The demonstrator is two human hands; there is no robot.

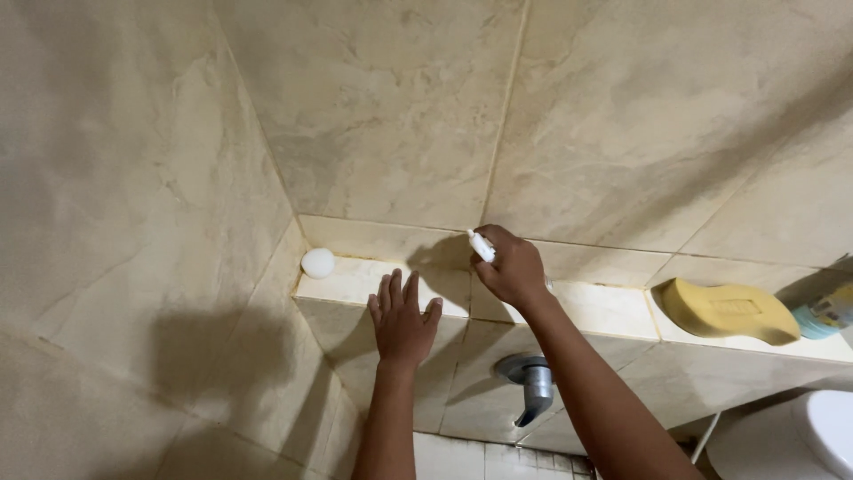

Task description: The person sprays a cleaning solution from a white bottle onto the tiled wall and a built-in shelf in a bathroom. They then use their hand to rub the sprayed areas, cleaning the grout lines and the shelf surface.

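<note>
My right hand (511, 267) is closed around a small white spray nozzle (481, 245), held over the tiled ledge (355, 283) near the back wall; the bottle below it is hidden by my fingers. My left hand (402, 322) is flat and open, fingers spread, resting against the front edge of the ledge just left of the right hand. A white round soap (317, 262) lies in the ledge's left corner, apart from both hands.
A yellow wavy sponge (727, 310) lies on the ledge at the right, with a blue-topped container (826, 313) beside it. A metal tap (535, 385) sticks out of the wall below the ledge. A white toilet tank (804, 437) sits at the lower right. Beige tiled walls surround everything.
</note>
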